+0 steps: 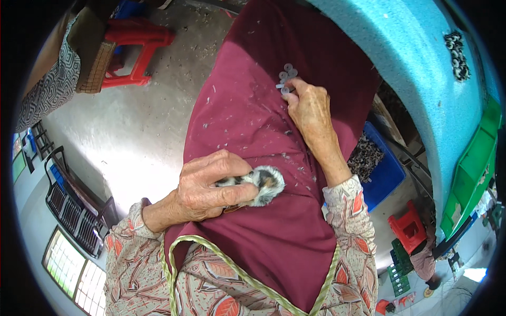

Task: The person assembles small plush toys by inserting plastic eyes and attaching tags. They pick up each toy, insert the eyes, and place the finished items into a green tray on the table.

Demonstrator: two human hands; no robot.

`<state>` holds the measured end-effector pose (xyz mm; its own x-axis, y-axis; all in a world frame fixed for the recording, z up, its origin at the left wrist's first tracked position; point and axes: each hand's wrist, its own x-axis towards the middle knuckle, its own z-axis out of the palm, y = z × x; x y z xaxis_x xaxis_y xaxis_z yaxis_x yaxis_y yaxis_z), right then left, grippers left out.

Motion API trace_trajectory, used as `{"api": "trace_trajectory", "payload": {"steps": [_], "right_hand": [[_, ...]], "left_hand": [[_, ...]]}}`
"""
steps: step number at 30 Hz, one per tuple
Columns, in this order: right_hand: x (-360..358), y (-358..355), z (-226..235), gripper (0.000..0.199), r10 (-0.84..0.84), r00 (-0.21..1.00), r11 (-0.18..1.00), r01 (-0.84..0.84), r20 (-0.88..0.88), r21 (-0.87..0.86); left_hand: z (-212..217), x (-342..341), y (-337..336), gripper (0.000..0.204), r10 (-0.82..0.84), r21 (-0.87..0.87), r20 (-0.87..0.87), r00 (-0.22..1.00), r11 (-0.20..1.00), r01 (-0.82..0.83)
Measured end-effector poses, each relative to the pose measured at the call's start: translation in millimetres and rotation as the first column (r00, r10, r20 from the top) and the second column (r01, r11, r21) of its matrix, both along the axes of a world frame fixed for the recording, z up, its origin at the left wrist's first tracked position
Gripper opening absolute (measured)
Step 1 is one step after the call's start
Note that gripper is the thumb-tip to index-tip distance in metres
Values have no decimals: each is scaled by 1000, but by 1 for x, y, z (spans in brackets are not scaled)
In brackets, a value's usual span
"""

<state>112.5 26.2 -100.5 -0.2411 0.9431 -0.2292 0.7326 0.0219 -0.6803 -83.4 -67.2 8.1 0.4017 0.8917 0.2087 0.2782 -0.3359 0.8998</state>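
With left hand (205, 185), clasps tuft (268, 185); with right hand (312, 109), touches discs (288, 67), unclear if pinching; may scatter them by nudging.

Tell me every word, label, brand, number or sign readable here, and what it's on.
None readable. The translucent discs at the right hand, the mottled fluffy bundle in the left hand and the maroon cloth show no readable lettering. Anything in the far background is too small or blurred.
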Motion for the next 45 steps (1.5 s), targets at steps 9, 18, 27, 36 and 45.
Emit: {"api": "trace_trajectory", "payload": {"steps": [9,18,27,36,45], "right_hand": [[2,0,16,10,-43,997,999,44,-58,26],[-9,-56,96,8,-303,708,820,-147,-637,-553],[-1,-67,102,16,-474,626,710,-144,-619,-689],[-2,-69,99,13,-600,555,605,-156,-576,-781],[-6,-78,95,13,-588,554,662,-90,-590,-744]], "left_hand": [[-4,2,-5,24,16,85,84,996,996,-23],[-3,1,-7,29,93,-22,12,996,995,-93],[2,5,-8,31,163,-68,-81,983,983,-168],[0,9,-9,34,198,-82,-105,974,975,-207],[-2,11,-13,32,227,-64,-165,960,969,-240]]}}
